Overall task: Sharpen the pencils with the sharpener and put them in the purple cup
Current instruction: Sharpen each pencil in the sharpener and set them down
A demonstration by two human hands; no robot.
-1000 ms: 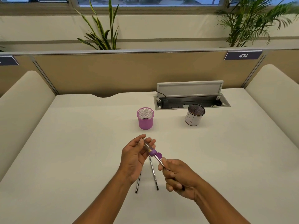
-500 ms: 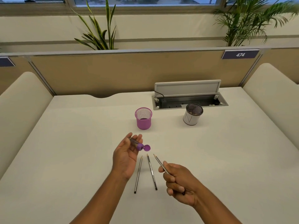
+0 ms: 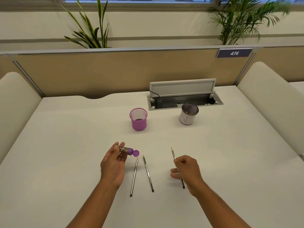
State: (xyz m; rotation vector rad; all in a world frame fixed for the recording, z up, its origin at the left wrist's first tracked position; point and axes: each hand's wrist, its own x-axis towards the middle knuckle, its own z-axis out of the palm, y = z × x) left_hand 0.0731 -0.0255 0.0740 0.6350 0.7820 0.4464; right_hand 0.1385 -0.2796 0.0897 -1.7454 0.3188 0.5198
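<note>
Head view: left hand (image 3: 113,163) grips sharpener (image 3: 127,150); right hand (image 3: 187,171) pinches pencil (image 3: 176,167); two pencils (image 3: 141,175) lie between, cup (image 3: 138,119) far.

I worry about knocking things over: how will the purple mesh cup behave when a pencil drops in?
The purple cup is mesh and looks empty, so probably light and easily nudged. It narrows toward its base, so the long pencil leaning on its rim might tip it.

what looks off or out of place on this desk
Little. The sharpener in the left hand has its purple cap flipped open, and the cable hatch lid at the back of the desk stands raised. Nothing looks spilled or broken.
</note>
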